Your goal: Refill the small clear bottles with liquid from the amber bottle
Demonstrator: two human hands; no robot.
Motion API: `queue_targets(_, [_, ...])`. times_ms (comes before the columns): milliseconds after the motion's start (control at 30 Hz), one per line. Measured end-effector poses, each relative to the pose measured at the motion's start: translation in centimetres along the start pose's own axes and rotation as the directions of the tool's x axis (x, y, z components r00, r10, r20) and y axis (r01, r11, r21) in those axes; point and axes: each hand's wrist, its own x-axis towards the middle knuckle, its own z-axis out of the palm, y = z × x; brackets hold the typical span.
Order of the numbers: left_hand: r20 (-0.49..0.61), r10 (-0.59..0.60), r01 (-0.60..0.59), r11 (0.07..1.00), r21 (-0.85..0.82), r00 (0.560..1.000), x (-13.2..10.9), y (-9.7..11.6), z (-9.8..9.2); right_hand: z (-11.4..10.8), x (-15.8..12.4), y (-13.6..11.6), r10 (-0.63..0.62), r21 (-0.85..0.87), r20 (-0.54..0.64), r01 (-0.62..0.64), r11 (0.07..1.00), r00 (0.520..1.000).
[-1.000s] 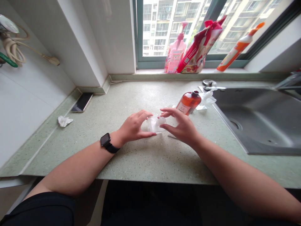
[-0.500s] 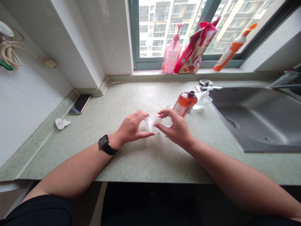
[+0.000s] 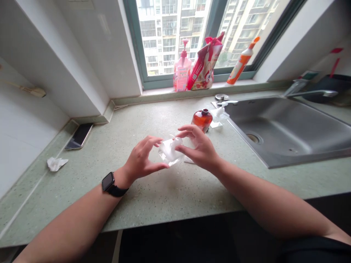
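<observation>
Crumpled clear plastic wrap [image 3: 169,151] held just above the bench [image 3: 153,199] between two hands.

The right hand [image 3: 199,148] pinches the wrap from its right side, thumb pressed against it and fingers [image 3: 189,128] curved over the top, apparently to steady the light, slippery film. The left hand [image 3: 142,159] has its fingers spread and curled at the other side, though whether they touch the wrap is hard to tell. Just beyond stand an amber bottle [image 3: 202,120] and a white pump head [image 3: 221,113] beside the steel sink [image 3: 287,131]; a phone [image 3: 79,136] and crumpled tissue [image 3: 56,164] lie well left, apart from the hands.
</observation>
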Motion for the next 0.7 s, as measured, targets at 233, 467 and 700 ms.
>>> queue_targets(233, [0.041, -0.024, 0.023, 0.999, 0.028, 0.999, -0.1, -0.3, 0.2, -6.0, 2.4, -0.8, -0.084, 0.054, -0.207, 0.097, 0.994, 0.975])
queue_targets(467, [0.045, -0.019, 0.016, 0.999, 0.051, 0.999, 0.0, -0.5, 0.4, -14.8, 3.6, -0.8, -0.123, -0.151, -0.439, 0.062, 0.987, 0.890])
queue_targets(700, [0.073, -0.062, 0.058, 0.996, 0.064, 0.995, 0.0, -0.6, 0.5, -19.4, 2.6, 0.2, 0.234, -0.294, -0.375, -0.355, 0.888, 0.897])
